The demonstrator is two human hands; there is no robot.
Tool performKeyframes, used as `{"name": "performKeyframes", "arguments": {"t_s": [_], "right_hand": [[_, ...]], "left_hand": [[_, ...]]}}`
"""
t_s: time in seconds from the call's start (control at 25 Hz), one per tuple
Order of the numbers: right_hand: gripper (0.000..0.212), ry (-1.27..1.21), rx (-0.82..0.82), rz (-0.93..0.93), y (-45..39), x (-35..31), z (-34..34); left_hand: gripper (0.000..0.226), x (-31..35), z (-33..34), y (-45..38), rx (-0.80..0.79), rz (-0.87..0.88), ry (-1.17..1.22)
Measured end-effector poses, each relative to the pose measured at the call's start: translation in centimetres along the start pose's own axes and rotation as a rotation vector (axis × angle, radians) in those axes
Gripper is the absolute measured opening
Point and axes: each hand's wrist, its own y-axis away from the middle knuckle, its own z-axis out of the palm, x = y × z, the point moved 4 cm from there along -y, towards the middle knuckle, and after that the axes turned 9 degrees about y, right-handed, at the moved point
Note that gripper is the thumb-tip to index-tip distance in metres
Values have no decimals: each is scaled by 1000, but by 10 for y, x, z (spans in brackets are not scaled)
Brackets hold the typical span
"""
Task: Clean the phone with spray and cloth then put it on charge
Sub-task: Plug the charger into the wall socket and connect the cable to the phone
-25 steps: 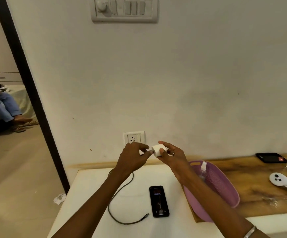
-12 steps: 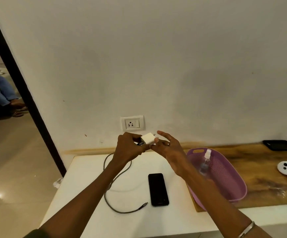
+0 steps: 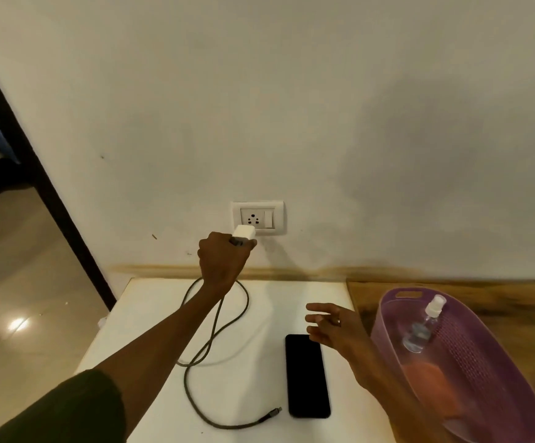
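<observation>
My left hand (image 3: pixel 223 263) grips the white charger adapter (image 3: pixel 243 233) and holds it up just below the wall socket (image 3: pixel 257 217). A grey cable (image 3: pixel 215 327) runs from the adapter under my wrist and loops over the white table (image 3: pixel 151 314); its free plug (image 3: pixel 274 411) lies beside the phone. The black phone (image 3: pixel 307 375) lies flat, screen dark. My right hand (image 3: pixel 333 324) hovers open above the phone's top right corner, holding nothing. A clear spray bottle (image 3: pixel 424 327) and an orange cloth (image 3: pixel 432 382) lie in the purple basket (image 3: pixel 387 314).
The purple basket sits on a wooden board (image 3: pixel 496 302) to the right of the white table. A dark door frame (image 3: pixel 52 193) stands at the left, with tiled floor (image 3: pixel 13 298) beyond it. The wall rises directly behind the table.
My right hand let go of the adapter and dropped toward the phone. My left hand carried the adapter up to the socket. The view tilted down and closer.
</observation>
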Motion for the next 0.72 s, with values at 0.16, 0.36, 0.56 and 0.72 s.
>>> {"name": "performKeyframes", "arguments": {"t_s": [0.16,0.36,0.56,0.72], "right_hand": [[24,73,-11,11,-18,23,6],[25,117,-24,15,-25,33,11],[23,126,-46,49,-24,41,20],[24,144,-54,56,-24,43,19]], "left_hand": [[39,-17,27,-11,26,11,-54],[41,-18,39,-11,109,74,-128],[44,-18,45,-14,95,131,-185],[45,-21,49,-15,70,96,-151]]}}
